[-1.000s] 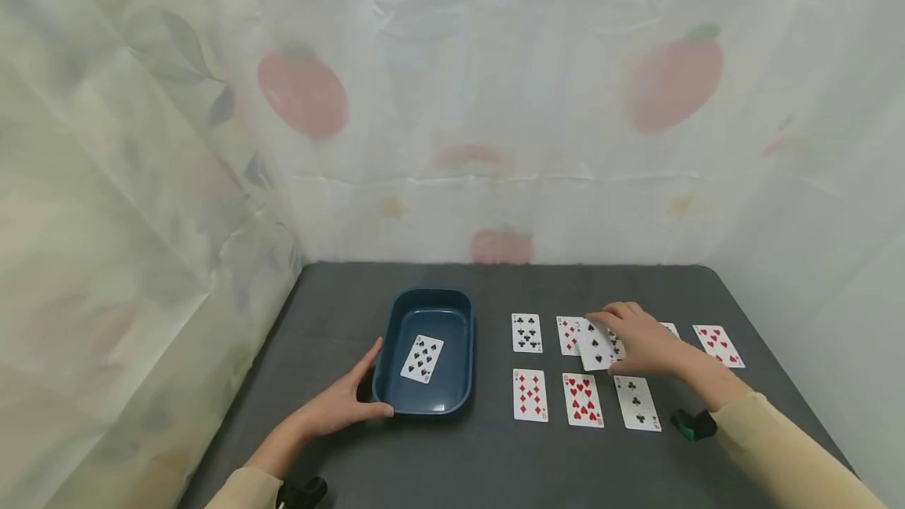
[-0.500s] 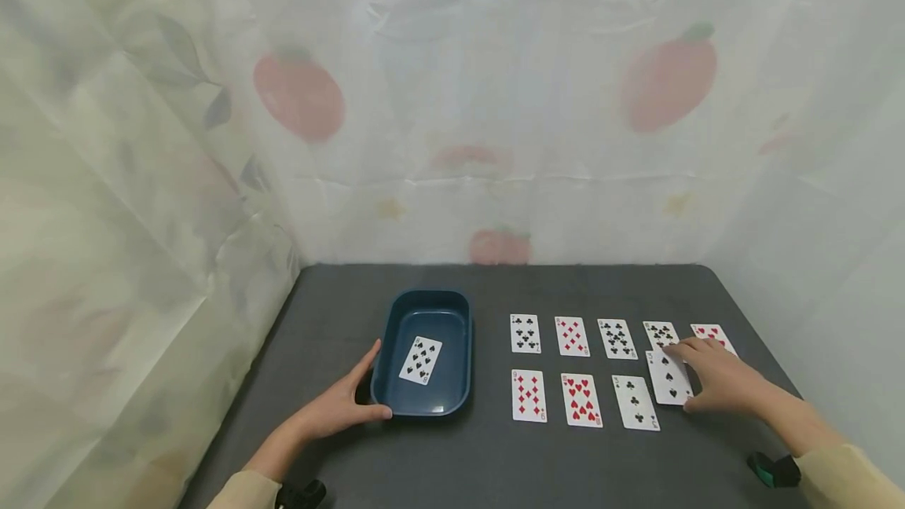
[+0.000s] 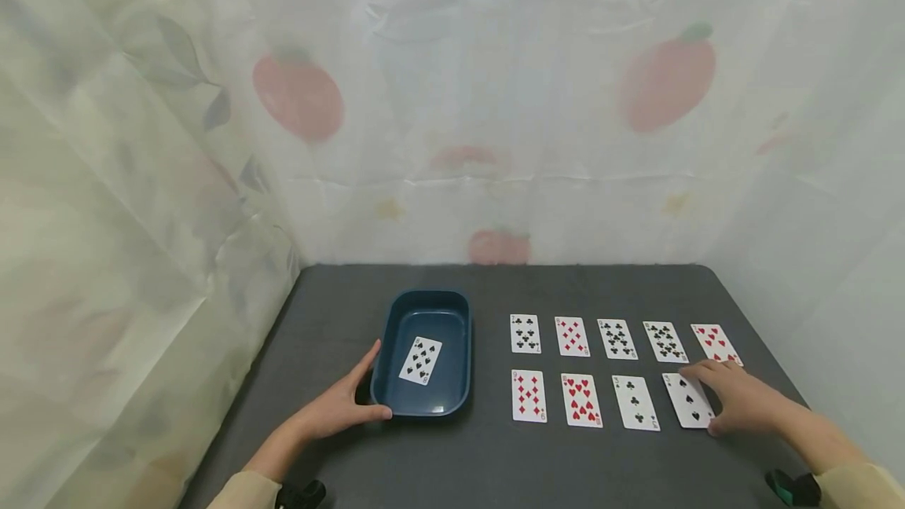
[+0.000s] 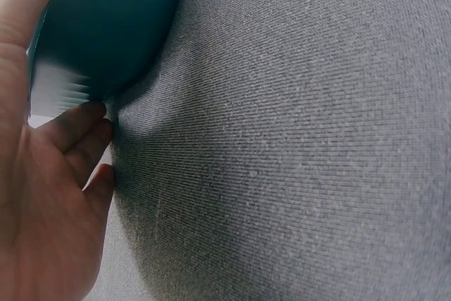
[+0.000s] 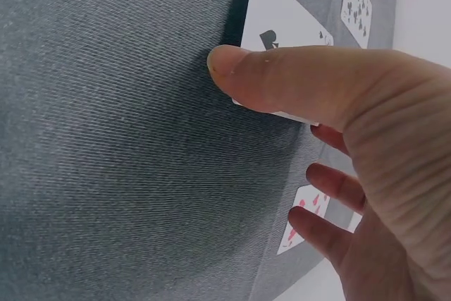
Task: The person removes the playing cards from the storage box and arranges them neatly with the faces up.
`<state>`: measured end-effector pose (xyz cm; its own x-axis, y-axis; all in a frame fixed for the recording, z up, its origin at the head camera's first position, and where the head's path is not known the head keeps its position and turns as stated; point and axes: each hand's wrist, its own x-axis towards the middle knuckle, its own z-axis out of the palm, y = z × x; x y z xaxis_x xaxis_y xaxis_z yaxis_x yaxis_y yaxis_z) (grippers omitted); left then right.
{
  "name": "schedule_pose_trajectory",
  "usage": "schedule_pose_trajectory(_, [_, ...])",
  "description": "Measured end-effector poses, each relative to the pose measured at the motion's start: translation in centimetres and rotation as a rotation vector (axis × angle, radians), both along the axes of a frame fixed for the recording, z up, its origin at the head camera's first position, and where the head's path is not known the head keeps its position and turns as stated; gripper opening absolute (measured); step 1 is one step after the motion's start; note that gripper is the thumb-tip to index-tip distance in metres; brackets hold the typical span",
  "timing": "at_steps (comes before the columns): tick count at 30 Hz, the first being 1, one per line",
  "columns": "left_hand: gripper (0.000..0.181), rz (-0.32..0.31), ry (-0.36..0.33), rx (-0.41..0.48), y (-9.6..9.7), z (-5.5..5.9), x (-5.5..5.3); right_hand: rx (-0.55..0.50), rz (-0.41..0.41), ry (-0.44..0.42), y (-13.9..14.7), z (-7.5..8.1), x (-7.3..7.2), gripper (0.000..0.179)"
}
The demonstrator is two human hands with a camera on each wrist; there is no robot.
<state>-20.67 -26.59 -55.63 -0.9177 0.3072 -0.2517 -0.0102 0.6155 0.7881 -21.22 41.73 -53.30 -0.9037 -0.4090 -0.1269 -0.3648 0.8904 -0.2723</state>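
My right hand (image 3: 745, 399) pinches a playing card of spades (image 3: 687, 400) at the right end of the front row. In the right wrist view its thumb lies along one side of the card's white face, and a shadow shows beneath the card. The other fingers are partly hidden behind the thumb. At the left, my left hand (image 3: 339, 400) rests against a dark blue tray (image 3: 465, 352), thumb at the near edge and index finger up the left side. Its fingers look fairly straight. A single card of spades (image 3: 420, 360) lies face up in the tray.
Several face-up cards lie in two rows on the dark grey table (image 3: 488, 454). The front row also has a diamonds card (image 3: 529, 396), a hearts card (image 3: 583, 400) and a clubs card (image 3: 637, 404). Another hearts card (image 3: 714, 342) ends the back row. Curtains surround the table.
My right hand has carried the spades card rightward from over the back row, then towards me to the front row's right end. The left hand and tray stay put.
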Motion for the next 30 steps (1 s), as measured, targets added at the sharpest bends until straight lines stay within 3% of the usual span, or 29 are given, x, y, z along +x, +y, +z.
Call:
schedule_pose_trajectory(17, [0.114,-0.018,-0.003,0.043,0.24,0.36,0.21,-0.019,-0.046,-0.088,-0.22,0.26,0.26,0.086])
schedule_pose_trajectory(30, [0.114,-0.013,-0.005,0.028,0.30,0.46,0.26,-0.023,-0.043,-0.088,-0.14,0.07,0.28,0.085])
